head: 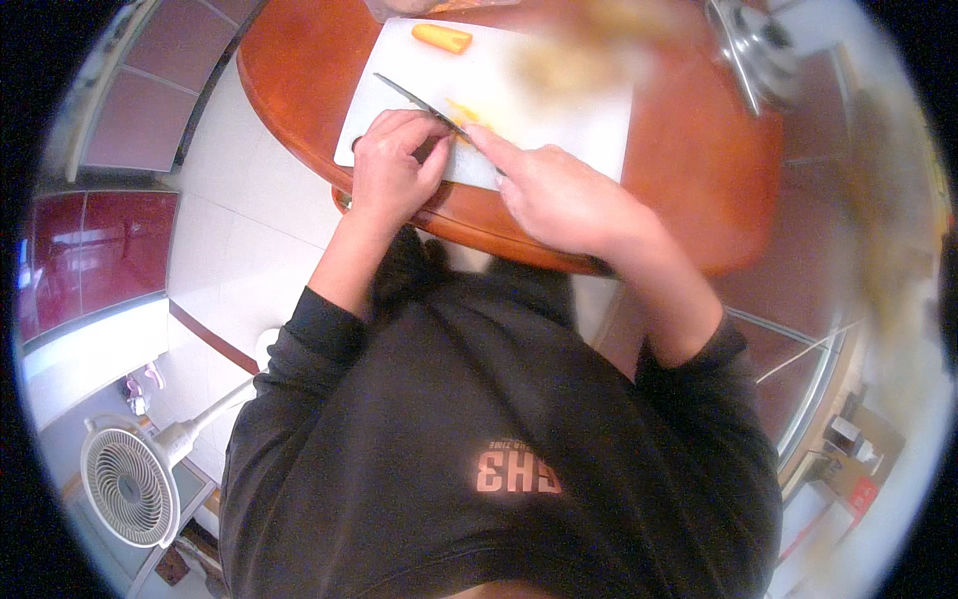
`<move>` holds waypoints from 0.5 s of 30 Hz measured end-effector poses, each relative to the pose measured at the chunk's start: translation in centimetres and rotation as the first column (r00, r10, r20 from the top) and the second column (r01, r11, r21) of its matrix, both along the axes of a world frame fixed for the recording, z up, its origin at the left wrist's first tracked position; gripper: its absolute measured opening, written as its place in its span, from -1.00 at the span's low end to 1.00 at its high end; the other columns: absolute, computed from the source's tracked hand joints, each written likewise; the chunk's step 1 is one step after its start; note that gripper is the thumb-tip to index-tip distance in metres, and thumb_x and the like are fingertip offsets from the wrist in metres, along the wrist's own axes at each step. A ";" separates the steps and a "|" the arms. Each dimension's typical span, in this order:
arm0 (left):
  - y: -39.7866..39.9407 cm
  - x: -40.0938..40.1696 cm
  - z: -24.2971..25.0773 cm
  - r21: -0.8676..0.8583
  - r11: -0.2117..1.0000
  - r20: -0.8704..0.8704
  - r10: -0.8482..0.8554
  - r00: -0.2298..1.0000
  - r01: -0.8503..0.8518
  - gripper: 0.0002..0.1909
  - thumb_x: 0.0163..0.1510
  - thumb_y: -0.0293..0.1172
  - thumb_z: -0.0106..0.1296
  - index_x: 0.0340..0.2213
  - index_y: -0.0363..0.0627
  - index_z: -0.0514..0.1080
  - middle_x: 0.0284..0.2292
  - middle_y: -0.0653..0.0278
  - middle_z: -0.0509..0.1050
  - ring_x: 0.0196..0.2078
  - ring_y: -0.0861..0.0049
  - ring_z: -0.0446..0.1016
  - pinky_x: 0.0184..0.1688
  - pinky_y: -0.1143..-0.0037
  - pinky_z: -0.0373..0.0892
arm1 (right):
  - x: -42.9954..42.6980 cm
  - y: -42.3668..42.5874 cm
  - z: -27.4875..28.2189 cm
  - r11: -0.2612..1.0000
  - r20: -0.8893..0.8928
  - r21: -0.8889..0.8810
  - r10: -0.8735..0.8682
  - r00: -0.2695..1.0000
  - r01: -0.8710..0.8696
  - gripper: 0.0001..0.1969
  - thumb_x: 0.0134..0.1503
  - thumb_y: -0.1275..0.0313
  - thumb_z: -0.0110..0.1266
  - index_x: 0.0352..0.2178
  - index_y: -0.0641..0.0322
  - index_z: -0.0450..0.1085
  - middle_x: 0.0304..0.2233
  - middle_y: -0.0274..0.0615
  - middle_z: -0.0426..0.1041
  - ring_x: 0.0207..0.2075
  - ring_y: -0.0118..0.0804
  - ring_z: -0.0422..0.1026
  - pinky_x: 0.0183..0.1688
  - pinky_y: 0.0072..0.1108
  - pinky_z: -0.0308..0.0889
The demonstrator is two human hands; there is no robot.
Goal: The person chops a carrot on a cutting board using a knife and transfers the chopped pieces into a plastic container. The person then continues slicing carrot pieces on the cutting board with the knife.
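Note:
A white cutting board [599, 142] lies near the front edge of the wooden table. My right hand [572, 191] grips a kitchen knife [410, 95], index finger stretched along the blade, whose tip points to the far left. Beside the blade, my left hand [397, 153] rests on the board with curled fingers; whatever is under them is hidden. Thin orange strips, apparently carrot [470, 111], lie against the far side of the blade. Toward the back of the board sits a cut carrot piece [441, 38].
The round-edged wooden table [696, 195] extends to both sides of the board. A shiny metal vessel [752, 56] stands at its back right. Some clear plastic [419, 7] shows at the far edge. On the floor side at lower left is a white fan [129, 483]. Blurred smears cover the upper right.

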State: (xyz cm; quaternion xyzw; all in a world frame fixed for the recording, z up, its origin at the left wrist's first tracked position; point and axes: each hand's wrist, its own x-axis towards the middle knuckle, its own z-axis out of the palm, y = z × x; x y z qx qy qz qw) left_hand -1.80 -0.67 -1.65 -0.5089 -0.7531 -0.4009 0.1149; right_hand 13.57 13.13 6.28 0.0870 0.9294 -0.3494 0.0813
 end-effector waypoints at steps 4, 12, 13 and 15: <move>-0.1 0.1 -0.1 -0.011 1.000 0.016 0.009 1.000 -0.008 -0.91 -0.14 -0.50 0.19 -0.49 -0.17 0.54 -0.43 0.18 0.55 -0.31 0.24 0.52 -0.21 0.37 0.44 | 1.1 0.3 0.5 0.999 0.069 0.037 -0.011 0.998 0.009 -0.41 0.13 0.47 -0.18 0.24 0.10 0.05 -0.37 0.41 0.44 -0.29 0.36 0.44 -0.12 -0.05 0.31; -0.2 0.1 0.0 -0.005 1.000 0.063 -0.006 0.998 0.006 -0.91 -0.12 -0.52 0.16 -0.46 -0.16 0.54 -0.38 0.17 0.55 -0.29 0.23 0.52 -0.20 0.39 0.44 | 2.6 2.4 -0.2 0.983 -0.084 -0.168 -0.084 0.993 0.069 -0.39 0.19 0.47 -0.15 0.29 -0.01 0.02 -0.60 -0.07 0.40 -0.66 -0.24 0.41 -0.51 -0.43 0.39; -0.2 0.2 0.0 -0.001 1.000 0.059 0.007 0.998 -0.007 -0.91 -0.12 -0.52 0.16 -0.46 -0.16 0.54 -0.38 0.17 0.55 -0.29 0.23 0.52 -0.20 0.39 0.44 | 2.7 2.4 0.1 0.921 -0.027 -0.363 -0.159 0.987 0.139 -0.39 0.19 0.49 -0.16 0.29 0.03 0.01 -0.61 -0.18 0.33 -0.70 -0.39 0.32 -0.59 -0.55 0.30; 0.0 0.1 -0.1 0.142 0.989 0.132 0.017 0.991 -0.036 -0.90 -0.12 -0.55 0.14 -0.46 -0.15 0.54 -0.38 0.15 0.55 -0.26 0.28 0.54 -0.19 0.43 0.45 | 2.6 2.8 0.3 0.822 0.038 -0.535 -0.211 0.977 0.198 -0.39 0.20 0.51 -0.17 0.30 0.07 0.01 -0.63 -0.30 0.26 -0.75 -0.54 0.22 -0.67 -0.68 0.22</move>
